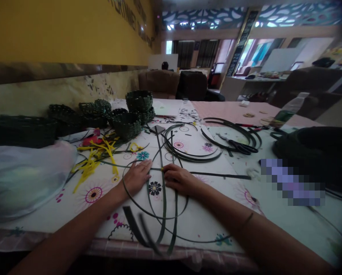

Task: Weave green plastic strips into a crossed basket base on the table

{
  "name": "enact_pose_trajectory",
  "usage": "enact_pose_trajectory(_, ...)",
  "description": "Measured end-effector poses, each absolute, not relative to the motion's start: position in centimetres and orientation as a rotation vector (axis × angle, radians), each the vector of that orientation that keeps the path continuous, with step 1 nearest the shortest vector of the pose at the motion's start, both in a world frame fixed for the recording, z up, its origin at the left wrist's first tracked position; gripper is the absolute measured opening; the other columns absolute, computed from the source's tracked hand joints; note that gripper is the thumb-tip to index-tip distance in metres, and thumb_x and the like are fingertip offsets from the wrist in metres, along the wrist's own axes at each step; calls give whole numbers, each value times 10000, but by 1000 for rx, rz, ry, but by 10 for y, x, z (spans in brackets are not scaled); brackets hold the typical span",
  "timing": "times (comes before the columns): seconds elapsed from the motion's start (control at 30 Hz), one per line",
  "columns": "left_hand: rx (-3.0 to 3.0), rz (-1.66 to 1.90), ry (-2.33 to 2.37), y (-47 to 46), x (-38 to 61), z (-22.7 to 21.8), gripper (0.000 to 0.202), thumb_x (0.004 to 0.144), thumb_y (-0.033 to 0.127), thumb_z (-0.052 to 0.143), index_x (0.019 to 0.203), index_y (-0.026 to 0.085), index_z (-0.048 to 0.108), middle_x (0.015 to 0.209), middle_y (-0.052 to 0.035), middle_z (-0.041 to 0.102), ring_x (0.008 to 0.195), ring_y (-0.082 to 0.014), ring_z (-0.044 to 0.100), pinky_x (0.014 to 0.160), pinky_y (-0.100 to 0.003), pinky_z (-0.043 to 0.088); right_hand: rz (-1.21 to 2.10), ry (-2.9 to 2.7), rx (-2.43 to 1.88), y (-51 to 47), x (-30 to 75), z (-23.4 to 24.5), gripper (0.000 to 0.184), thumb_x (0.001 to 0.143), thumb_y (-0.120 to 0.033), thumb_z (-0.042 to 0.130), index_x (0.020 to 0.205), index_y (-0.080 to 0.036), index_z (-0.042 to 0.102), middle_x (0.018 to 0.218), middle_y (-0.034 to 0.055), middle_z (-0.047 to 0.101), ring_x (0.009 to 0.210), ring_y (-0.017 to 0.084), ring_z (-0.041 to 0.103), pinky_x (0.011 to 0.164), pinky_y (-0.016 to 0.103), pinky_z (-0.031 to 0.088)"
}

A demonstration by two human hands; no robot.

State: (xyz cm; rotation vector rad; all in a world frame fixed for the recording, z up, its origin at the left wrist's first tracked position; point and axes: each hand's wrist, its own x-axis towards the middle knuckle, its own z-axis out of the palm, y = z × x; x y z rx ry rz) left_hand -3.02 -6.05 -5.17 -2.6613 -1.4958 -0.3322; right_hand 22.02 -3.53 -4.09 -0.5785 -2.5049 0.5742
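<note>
Several long dark green weaving strips (164,206) lie crossed on the flowered tablecloth (96,214), some running towards me and others sideways. Over the left side of the crossing, my left hand (138,177) lies with its fingers stretched out and flat, touching a thin strip. My right hand (179,179) has its fingers curled and pinched on a strip at the crossing, with a small yellow bit at the fingertips. A thin strip curves in a loop around my left hand. The near strip ends bend over the table edge.
Woven dark green baskets (126,124) stand at the back left, beside yellow strips (110,156) and a plastic bag (28,179). Coiled strips (194,156), scissors (241,146), a bottle (291,109) and a dark coil (316,152) lie to the right.
</note>
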Motion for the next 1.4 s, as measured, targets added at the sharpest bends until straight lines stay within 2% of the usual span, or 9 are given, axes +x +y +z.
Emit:
enact_pose_trajectory(0.07, -2631, -291, -1532, -61, -31, -52, 466, 956, 261, 415, 1413, 171, 425, 1441, -140, 480, 1382, -253, 373, 1144, -536, 228, 591, -2511, -579, -34, 220, -41, 72, 860, -173, 613, 925, -145, 626, 1164, 128, 559, 1031, 192, 577, 926, 351, 490)
enact_pose_trajectory(0.23, -2595, -307, -1581, -65, -32, -52, 433, 936, 320, 492, 1355, 211, 503, 1451, -112, 472, 1396, -294, 339, 1141, -587, 186, 619, -2516, -602, -32, 221, -41, 73, 867, -173, 611, 934, -150, 626, 1159, 116, 556, 1013, 186, 580, 922, 339, 487)
enact_pose_trajectory(0.5, -2688, -295, -1467, -64, -20, -38, 410, 911, 299, 540, 1306, 189, 554, 1444, -116, 481, 1385, -279, 362, 1166, -555, 144, 647, -2509, -599, -32, 221, -40, 67, 867, -168, 604, 924, -148, 633, 1159, 115, 559, 1006, 181, 580, 912, 331, 489)
enact_pose_trajectory(0.6, -2754, -306, -1443, -61, -22, -38, 426, 916, 310, 534, 1323, 182, 536, 1422, -120, 505, 1336, -259, 437, 1165, -532, 177, 675, -2492, -619, -32, 221, -38, 68, 871, -166, 595, 922, -148, 637, 1158, 114, 568, 1001, 179, 586, 914, 328, 486)
enact_pose_trajectory(0.8, -2805, -333, -1442, -59, -23, -39, 437, 913, 293, 534, 1327, 154, 528, 1422, -138, 502, 1316, -257, 459, 1129, -516, 275, 944, -2144, -647, -27, 222, -35, 142, 922, -245, 532, 923, -169, 652, 1075, 100, 629, 1013, 195, 595, 936, 370, 467)
enact_pose_trajectory(0.97, -2796, -331, -1462, -61, -21, -35, 433, 903, 277, 535, 1320, 160, 531, 1410, -136, 514, 1302, -269, 473, 1127, -551, 262, 1214, -1649, -753, -26, 225, -37, 224, 933, -360, 526, 988, -201, 674, 1092, 77, 654, 1004, 206, 589, 907, 359, 457)
enact_pose_trajectory(1.07, -2789, -333, -1467, -61, -22, -36, 441, 905, 284, 533, 1327, 157, 522, 1417, -125, 510, 1312, -260, 463, 1127, -529, 281, 1266, -1525, -792, -30, 223, -37, 241, 925, -383, 540, 1006, -209, 687, 1095, 67, 666, 1016, 205, 579, 912, 351, 440)
enact_pose_trajectory(1.27, -2764, -330, -1473, -61, -22, -36, 440, 893, 296, 562, 1305, 145, 539, 1404, -115, 526, 1292, -255, 484, 1128, -497, 301, 1251, -1551, -833, -34, 221, -35, 237, 932, -377, 535, 1021, -213, 681, 1080, 63, 670, 1019, 200, 595, 887, 337, 464)
enact_pose_trajectory(1.4, -2760, -344, -1468, -60, -21, -35, 445, 882, 305, 584, 1299, 153, 546, 1392, -108, 540, 1279, -250, 497, 1120, -475, 319, 1090, -1877, -748, -32, 222, -37, 249, 960, -332, 480, 1061, -199, 664, 1160, 87, 661, 1103, 205, 596, 979, 368, 452)
